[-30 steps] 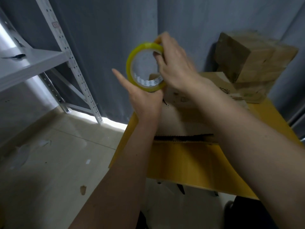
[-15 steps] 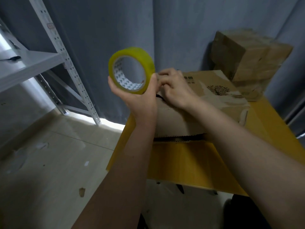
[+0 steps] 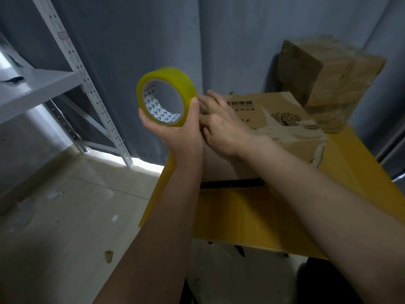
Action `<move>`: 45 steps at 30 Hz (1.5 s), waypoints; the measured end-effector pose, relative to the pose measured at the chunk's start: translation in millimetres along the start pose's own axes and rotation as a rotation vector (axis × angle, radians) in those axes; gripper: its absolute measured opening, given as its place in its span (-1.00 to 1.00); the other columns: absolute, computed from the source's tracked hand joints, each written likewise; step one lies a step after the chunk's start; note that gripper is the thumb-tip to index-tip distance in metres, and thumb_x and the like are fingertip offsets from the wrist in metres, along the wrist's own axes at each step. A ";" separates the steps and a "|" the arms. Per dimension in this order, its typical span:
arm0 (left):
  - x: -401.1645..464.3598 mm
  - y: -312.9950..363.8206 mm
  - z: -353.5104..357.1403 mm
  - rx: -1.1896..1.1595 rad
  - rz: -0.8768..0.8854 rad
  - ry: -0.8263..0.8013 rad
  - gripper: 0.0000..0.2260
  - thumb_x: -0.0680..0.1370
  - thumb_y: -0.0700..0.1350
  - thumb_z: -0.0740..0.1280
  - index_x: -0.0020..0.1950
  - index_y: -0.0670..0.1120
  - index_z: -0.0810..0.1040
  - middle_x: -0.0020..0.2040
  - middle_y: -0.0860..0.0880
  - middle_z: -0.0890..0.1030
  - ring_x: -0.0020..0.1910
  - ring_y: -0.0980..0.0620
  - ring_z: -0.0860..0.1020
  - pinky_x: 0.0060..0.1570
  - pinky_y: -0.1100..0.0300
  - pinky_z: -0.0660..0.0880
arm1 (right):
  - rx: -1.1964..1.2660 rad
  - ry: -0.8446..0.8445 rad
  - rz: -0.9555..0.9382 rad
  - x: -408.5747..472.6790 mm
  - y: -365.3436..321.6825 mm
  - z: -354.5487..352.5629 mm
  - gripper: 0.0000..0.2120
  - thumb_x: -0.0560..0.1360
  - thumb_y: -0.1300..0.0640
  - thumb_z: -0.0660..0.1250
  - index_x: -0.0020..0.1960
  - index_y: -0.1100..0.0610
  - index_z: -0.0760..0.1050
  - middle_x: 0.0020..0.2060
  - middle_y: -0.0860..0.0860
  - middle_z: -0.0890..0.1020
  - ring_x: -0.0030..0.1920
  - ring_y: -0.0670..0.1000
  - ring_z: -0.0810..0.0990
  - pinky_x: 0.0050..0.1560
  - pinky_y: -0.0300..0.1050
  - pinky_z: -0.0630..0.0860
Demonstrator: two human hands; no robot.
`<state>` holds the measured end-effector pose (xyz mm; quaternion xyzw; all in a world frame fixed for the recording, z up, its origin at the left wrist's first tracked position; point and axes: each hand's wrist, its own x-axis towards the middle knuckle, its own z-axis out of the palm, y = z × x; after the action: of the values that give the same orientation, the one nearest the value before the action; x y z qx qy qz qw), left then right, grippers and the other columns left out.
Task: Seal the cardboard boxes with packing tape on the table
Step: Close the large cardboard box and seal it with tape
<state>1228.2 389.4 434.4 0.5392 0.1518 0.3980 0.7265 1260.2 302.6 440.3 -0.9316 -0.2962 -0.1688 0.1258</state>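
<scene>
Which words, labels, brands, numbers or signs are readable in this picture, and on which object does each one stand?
Printed brown cardboard box on the yellow table: Chinese characters in two rows, only "的" readable; the rest blurred. A tree emblem, no legible words.
White inner core of the yellow packing tape roll, held by the left hand: repeated green triangle marks, no readable text.
Small label on the grey metal shelf upright: too small to read.
</scene>
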 end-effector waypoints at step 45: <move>12.9 -6.8 -1.8 -0.319 -0.349 0.187 -0.09 0.45 -0.03 0.52 0.56 0.14 -0.06 0.44 -0.14 0.31 0.20 -0.16 0.56 -0.19 0.09 0.65 | 0.537 -0.175 0.331 6.1 3.2 -16.2 -0.69 0.55 0.10 0.30 -0.34 0.06 0.33 0.31 0.11 0.45 0.31 0.06 0.40 0.24 -0.11 0.29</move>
<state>1238.0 399.4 430.3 0.3442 0.2442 0.3336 0.8429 1263.0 297.7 457.0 -0.9117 -0.1842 0.0187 0.3668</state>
